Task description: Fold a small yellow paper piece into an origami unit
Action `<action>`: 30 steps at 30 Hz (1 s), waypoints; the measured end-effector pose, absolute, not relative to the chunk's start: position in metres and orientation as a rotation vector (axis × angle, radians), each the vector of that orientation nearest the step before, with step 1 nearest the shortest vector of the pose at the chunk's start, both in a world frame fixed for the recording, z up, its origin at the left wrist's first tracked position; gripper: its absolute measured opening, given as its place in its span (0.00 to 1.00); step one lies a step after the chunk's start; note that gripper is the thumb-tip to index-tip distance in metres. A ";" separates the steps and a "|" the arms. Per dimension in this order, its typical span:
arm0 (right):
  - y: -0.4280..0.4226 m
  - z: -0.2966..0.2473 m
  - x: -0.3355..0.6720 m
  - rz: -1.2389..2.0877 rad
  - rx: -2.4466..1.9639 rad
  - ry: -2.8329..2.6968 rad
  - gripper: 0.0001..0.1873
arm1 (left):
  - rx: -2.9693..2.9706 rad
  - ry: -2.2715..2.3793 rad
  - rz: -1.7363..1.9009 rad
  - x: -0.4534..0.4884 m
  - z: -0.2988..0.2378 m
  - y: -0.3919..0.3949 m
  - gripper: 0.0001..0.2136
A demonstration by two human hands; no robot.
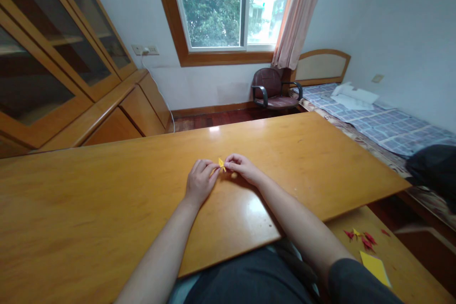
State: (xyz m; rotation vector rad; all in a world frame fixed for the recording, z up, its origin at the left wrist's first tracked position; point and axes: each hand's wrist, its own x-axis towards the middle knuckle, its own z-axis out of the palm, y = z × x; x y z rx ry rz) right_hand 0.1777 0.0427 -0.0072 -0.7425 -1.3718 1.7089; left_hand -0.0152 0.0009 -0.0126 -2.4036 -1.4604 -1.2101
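Observation:
Just above the wooden table (117, 190), a small folded yellow paper piece (221, 163), much like an origami crane, is held between my two hands. The fingertips of my left hand (202, 178) pinch it from the left. From the right, my right hand (242, 167) pinches its other side with thumb and forefinger. Its finer folds are too small to make out. On the lower surface to my right lie several small red folded papers (368, 243), a little yellow folded one (356, 232) and a flat yellow paper sheet (375, 268).
A wooden cabinet with glass doors (107, 104) stands along the left. Beyond the table is a brown armchair (272, 88) under the window. The bed (395, 121) at the right carries white sheets (356, 96) and a dark bag (436, 171). The table's near edge meets my lap.

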 end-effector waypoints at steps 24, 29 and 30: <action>0.044 -0.021 0.174 1.020 -0.886 -1.854 0.06 | -2.631 -1.699 -1.520 -0.019 -0.016 0.006 0.06; 0.045 -0.021 0.174 1.009 -0.910 -1.872 0.06 | -2.644 -1.747 -1.525 -0.018 -0.014 0.006 0.07; 0.044 -0.020 0.174 1.012 -0.914 -1.872 0.06 | -2.643 -1.752 -1.526 -0.018 -0.013 0.005 0.07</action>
